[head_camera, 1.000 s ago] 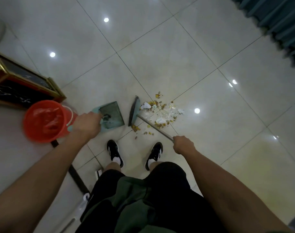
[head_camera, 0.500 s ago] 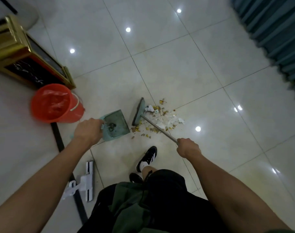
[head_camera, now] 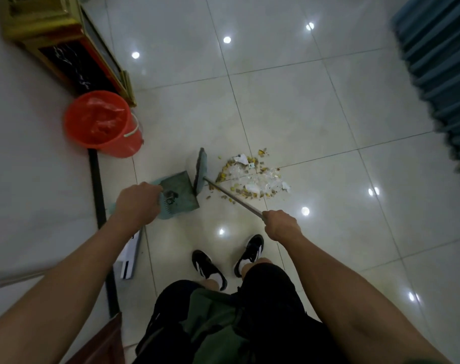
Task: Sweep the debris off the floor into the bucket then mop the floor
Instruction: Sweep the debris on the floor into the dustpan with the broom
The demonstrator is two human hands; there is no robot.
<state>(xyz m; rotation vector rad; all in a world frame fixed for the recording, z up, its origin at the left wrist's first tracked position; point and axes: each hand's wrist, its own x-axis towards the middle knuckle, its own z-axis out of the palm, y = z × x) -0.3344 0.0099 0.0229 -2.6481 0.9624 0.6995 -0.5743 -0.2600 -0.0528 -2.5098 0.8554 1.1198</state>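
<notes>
Debris (head_camera: 251, 177) heaped on floor beyond broom head (head_camera: 201, 170) | left hand (head_camera: 138, 203) clenched on dustpan (head_camera: 179, 194) | right hand (head_camera: 282, 224) clenched on broom handle | bucket (head_camera: 102, 124) beyond left fingers | sweeping barely begun; mopping untouched

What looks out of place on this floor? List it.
A pile of debris, yellowish crumbs and torn white scraps, lies scattered on the tiles right of the broom head. A few crumbs trail toward the dustpan. A white mop head lies by the left forearm.

Glossy pale tile floor (head_camera: 289, 106), gold-framed cabinet (head_camera: 53, 35), teal curtain (head_camera: 438, 61).
</notes>
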